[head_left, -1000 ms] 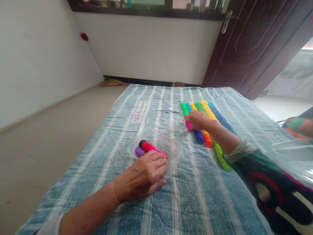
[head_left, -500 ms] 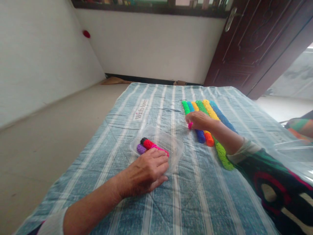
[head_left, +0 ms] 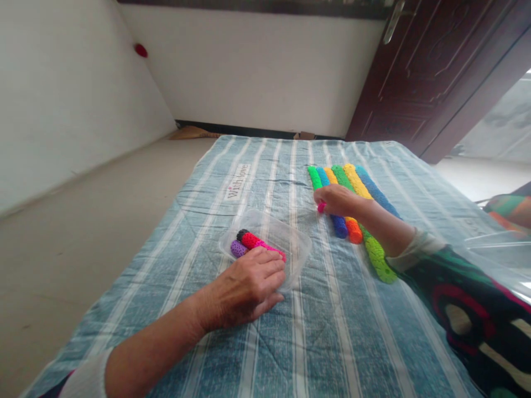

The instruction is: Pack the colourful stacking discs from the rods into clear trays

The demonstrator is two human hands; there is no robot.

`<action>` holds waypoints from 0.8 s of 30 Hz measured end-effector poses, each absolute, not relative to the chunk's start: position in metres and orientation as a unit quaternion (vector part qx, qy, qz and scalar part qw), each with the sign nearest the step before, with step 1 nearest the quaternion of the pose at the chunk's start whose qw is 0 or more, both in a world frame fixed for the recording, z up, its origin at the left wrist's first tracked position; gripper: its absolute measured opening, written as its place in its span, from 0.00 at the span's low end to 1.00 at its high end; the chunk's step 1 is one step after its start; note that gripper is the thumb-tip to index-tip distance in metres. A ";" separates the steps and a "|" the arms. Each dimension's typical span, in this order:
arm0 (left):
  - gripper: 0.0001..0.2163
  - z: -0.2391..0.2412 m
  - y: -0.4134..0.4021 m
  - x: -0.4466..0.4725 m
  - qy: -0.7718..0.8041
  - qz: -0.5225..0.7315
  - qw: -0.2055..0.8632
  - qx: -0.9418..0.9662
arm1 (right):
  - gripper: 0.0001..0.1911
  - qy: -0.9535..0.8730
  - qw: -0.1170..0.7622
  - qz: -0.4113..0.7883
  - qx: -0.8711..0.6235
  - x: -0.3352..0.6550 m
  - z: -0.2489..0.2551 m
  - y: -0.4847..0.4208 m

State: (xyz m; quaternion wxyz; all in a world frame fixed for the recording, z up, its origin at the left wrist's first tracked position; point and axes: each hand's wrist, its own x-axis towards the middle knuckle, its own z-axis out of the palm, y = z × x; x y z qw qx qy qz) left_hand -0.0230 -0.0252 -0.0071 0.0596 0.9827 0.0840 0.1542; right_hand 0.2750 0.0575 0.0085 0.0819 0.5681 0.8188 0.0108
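Note:
My left hand (head_left: 244,287) rests flat on the near rim of a clear plastic tray (head_left: 294,243), fingers stretched over its edge. Inside the tray lie a red and black stick (head_left: 250,239), a purple one (head_left: 238,249) and a pink one (head_left: 274,251). My right hand (head_left: 338,200) is curled around a short pink piece (head_left: 321,207) at the near end of a row of long coloured sticks (head_left: 352,193), lying side by side in green, blue, orange and yellow.
A blue striped cloth (head_left: 265,331) covers the surface. A clear plastic sheet or bag (head_left: 498,254) lies at the right edge. A dark wooden door (head_left: 423,72) stands behind on the right, bare floor (head_left: 83,221) on the left.
My right hand has lifted the pink piece slightly off the row of sticks. The left hand stays on the tray rim. The view has tipped down a little.

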 end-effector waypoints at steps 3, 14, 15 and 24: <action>0.07 -0.007 -0.024 -0.023 0.082 0.152 0.060 0.983 | 0.11 0.806 0.083 0.008 0.585 0.275 0.010 0.058; 0.07 -0.007 -0.026 -0.023 0.088 0.152 0.058 0.983 | 0.14 0.771 0.068 0.051 0.631 0.274 0.007 0.057; 0.07 -0.007 -0.026 -0.023 0.089 0.152 0.060 0.983 | 0.13 0.770 0.067 0.051 0.633 0.274 0.007 0.057; 0.06 -0.005 -0.027 -0.022 0.089 0.149 0.059 0.983 | 0.11 0.759 0.083 0.035 0.645 0.271 0.010 0.059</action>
